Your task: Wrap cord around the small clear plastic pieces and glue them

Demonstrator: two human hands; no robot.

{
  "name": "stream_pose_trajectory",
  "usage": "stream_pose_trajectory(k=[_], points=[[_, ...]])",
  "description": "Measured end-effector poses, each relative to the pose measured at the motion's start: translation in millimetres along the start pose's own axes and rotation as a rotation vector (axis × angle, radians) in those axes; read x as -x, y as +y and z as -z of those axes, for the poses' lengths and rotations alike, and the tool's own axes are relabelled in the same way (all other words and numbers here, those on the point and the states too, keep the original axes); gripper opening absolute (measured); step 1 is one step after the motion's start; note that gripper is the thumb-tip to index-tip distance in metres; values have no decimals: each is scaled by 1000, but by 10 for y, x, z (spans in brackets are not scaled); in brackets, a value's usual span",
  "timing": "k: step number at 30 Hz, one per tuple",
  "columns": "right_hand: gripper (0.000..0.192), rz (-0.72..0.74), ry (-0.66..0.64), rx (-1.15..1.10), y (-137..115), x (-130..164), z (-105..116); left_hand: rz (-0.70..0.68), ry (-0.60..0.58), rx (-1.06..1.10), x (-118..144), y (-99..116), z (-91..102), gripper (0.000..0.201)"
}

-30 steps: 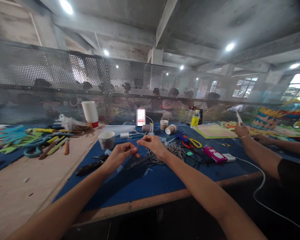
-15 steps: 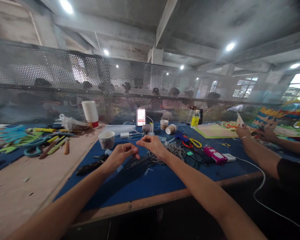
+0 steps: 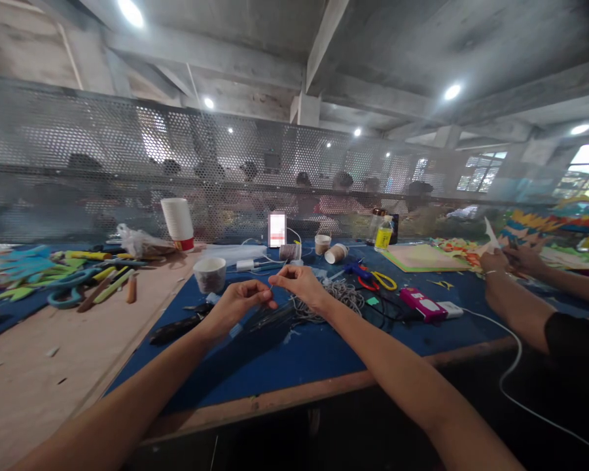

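My left hand [image 3: 243, 304] and my right hand [image 3: 297, 282] are close together over the blue work mat [image 3: 275, 373]. Both are closed in a pinch around a thin strand [image 3: 271, 286] that spans the small gap between the fingertips. Whether it is wire or thread is too fine to tell. Under and beside my right hand lies a heap of grey cord [image 3: 346, 297]. A bundle of thin dark strands [image 3: 269, 318] lies below my fingers. Near my left forearm is a black-handled tool [image 3: 177, 329], and behind that hand stands a paper cup [image 3: 209, 275].
Scissors [image 3: 71, 286] and carving-type tools lie left. Stacked cups [image 3: 177, 226], a lit phone [image 3: 277, 229] and a yellow-labelled bottle [image 3: 383, 237] line the mesh partition [image 3: 226, 150]. Right are a magenta box [image 3: 422, 305], a white cable [image 3: 513, 366] and a co-worker's hands [image 3: 495, 261] holding paper.
My two hands keep nearly the same pinched pose and place. At the right, the co-worker's nearer hand has moved rightward with the pale paper.
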State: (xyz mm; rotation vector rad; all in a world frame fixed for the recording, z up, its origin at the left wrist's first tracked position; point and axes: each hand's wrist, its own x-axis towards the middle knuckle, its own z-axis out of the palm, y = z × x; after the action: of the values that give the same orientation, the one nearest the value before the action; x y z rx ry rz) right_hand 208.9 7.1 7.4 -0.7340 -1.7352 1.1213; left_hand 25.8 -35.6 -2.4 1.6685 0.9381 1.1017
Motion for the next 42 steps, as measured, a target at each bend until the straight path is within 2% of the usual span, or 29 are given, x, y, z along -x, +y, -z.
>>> stream_pose_trajectory(k=[6, 13, 20, 28, 34, 38, 42], points=[[34, 18, -7, 13, 58, -19, -2, 27, 113, 14, -5, 25, -22, 21], [34, 48, -11, 34, 35, -1, 7, 4, 28, 15, 7, 31, -19, 26], [35, 82, -9, 74, 38, -2, -10, 25, 126, -10, -7, 21, -45, 25], [37, 69, -16, 62, 43, -5, -3, 4, 14, 0, 7, 41, -44, 27], [40, 64, -43, 122, 47, 7, -45, -30, 199, -57, -24, 3, -77, 32], [42, 44, -61, 101, 25, 11, -36, -84, 200, -13, -29, -11, -75, 31], [49, 13, -126, 63, -6, 10, 6, -67, 216, 90, -37, -39, -51, 33]])
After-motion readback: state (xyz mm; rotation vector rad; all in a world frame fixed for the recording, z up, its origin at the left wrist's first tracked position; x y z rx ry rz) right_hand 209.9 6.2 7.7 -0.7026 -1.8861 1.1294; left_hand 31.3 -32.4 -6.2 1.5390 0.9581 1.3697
